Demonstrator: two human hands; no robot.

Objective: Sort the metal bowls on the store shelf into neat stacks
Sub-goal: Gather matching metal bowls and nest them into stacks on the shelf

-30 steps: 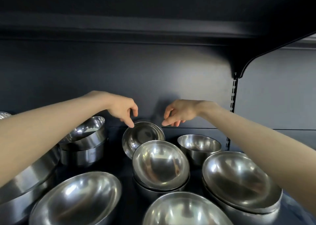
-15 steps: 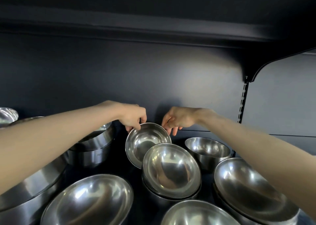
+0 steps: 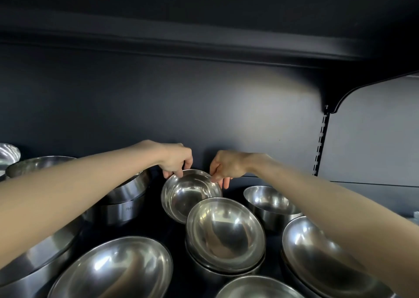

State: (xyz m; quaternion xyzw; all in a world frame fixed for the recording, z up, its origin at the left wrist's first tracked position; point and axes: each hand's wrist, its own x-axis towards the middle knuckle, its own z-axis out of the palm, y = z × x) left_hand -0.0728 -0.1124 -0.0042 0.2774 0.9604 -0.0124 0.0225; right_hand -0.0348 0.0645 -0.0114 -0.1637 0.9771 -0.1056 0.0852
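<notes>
A small shiny metal bowl [image 3: 186, 195] leans tilted toward me at the back of the dark shelf. My left hand [image 3: 175, 161] pinches its upper left rim and my right hand [image 3: 226, 167] pinches its upper right rim. In front of it stands a stack of medium bowls [image 3: 225, 234], whose top bowl hides the small bowl's lower right edge. Another small bowl [image 3: 271, 203] sits upright to the right.
Straight-sided bowls [image 3: 127, 198] are stacked at the back left, behind my left forearm. Large bowls stand at front left [image 3: 113, 270], front right [image 3: 326, 259] and bottom centre [image 3: 256, 288]. The shelf above [image 3: 204, 48] hangs low; a slotted upright [image 3: 319, 143] is at right.
Both hands dropped from above the small bowl onto its rim and closed on it. The bowl now sits a little more upright between my fingers.
</notes>
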